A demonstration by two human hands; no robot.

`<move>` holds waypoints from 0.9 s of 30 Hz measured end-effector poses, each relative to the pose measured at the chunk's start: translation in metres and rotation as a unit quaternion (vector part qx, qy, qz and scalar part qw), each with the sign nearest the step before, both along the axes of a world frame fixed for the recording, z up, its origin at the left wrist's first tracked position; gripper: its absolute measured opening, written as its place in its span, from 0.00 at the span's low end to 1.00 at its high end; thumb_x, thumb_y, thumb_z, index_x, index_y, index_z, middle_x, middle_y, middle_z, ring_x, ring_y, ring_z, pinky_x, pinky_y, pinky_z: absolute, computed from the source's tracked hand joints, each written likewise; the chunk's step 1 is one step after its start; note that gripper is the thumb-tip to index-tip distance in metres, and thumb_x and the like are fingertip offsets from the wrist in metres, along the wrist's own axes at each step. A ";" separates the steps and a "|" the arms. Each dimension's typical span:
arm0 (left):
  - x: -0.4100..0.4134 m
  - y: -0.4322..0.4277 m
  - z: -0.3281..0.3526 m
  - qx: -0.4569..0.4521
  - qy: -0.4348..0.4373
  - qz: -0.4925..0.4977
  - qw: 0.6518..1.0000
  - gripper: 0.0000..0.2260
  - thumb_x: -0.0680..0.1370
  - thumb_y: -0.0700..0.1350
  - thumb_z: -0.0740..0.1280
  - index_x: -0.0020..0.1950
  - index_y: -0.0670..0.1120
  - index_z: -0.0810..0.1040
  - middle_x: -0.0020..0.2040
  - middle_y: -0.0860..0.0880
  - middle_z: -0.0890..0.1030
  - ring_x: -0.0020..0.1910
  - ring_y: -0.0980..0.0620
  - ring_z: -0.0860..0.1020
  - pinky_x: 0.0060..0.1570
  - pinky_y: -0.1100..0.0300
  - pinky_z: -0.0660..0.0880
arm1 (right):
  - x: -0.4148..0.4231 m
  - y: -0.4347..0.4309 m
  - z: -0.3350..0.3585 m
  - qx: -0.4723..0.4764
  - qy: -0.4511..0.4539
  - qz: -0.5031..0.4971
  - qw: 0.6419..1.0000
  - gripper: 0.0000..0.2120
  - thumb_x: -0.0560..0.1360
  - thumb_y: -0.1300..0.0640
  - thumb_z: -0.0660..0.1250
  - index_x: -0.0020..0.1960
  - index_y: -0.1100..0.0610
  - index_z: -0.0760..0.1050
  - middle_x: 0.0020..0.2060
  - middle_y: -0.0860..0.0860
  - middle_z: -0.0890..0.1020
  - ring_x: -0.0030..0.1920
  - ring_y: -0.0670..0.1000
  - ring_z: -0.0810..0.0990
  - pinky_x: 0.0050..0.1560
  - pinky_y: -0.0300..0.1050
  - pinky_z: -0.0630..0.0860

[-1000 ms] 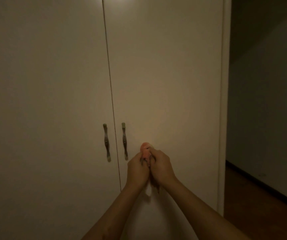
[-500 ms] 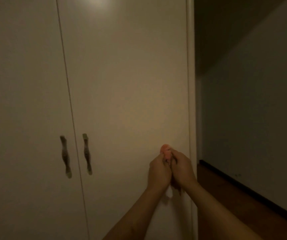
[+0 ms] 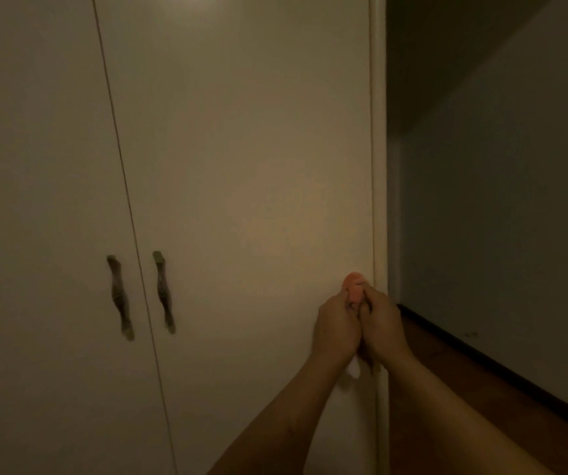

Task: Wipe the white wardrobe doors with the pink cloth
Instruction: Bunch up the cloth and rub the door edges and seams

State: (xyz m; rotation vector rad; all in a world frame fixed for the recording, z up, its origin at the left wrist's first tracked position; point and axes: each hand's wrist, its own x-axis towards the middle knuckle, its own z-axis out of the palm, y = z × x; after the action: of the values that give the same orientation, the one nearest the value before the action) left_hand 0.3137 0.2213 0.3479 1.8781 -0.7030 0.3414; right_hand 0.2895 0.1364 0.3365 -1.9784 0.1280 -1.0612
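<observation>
Two white wardrobe doors fill the view: the left door and the right door, each with a dark metal handle beside the centre gap. A small bunched pink cloth pokes up between my two hands near the right door's lower right edge. My left hand and my right hand are pressed together, fingers curled round the cloth. A pale bit of cloth hangs below them.
The left handle and right handle stick out from the doors. The wardrobe's right side post ends the front. Beyond it are a dim wall, a dark skirting board and wooden floor.
The view has swung to the right, so the doors and handles sit further left. My hands, still together on the cloth, now lie by the right door's outer edge.
</observation>
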 end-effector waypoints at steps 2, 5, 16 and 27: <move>-0.002 0.017 -0.005 -0.002 0.000 -0.001 1.000 0.15 0.77 0.50 0.57 0.48 0.45 0.80 0.47 0.43 0.84 0.46 0.46 0.81 0.44 0.57 0.75 | 0.002 0.017 -0.007 -0.013 0.000 -0.001 1.000 0.10 0.78 0.59 0.56 0.46 0.56 0.76 0.37 0.54 0.80 0.38 0.53 0.79 0.39 0.52 0.75; -0.005 0.049 -0.011 -0.022 -0.006 -0.002 1.000 0.16 0.76 0.50 0.56 0.47 0.44 0.81 0.45 0.43 0.84 0.45 0.48 0.81 0.42 0.59 0.73 | 0.011 0.046 -0.019 -0.015 -0.001 -0.002 1.000 0.10 0.80 0.57 0.57 0.53 0.53 0.77 0.40 0.53 0.81 0.41 0.50 0.79 0.42 0.49 0.75; -0.002 0.166 -0.034 -0.043 0.013 0.077 0.996 0.09 0.78 0.43 0.61 0.42 0.48 0.80 0.38 0.48 0.83 0.34 0.60 0.76 0.36 0.63 0.71 | 0.025 0.160 -0.038 -0.029 0.018 0.063 0.997 0.11 0.78 0.53 0.58 0.57 0.48 0.76 0.47 0.53 0.80 0.45 0.50 0.77 0.46 0.42 0.68; -0.002 0.280 -0.041 -0.022 -0.021 0.171 0.985 0.11 0.78 0.36 0.62 0.45 0.51 0.80 0.34 0.60 0.78 0.34 0.65 0.75 0.33 0.75 0.69 | 0.029 0.279 -0.046 -0.024 0.062 0.160 0.985 0.17 0.72 0.45 0.48 0.55 0.45 0.71 0.47 0.49 0.75 0.47 0.50 0.76 0.50 0.46 0.73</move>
State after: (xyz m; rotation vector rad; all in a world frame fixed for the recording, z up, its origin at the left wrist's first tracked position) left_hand 0.3116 0.5017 0.3068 1.9540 -0.3931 0.6120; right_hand 0.3182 0.4154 0.2900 -2.0240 -0.1467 -0.7413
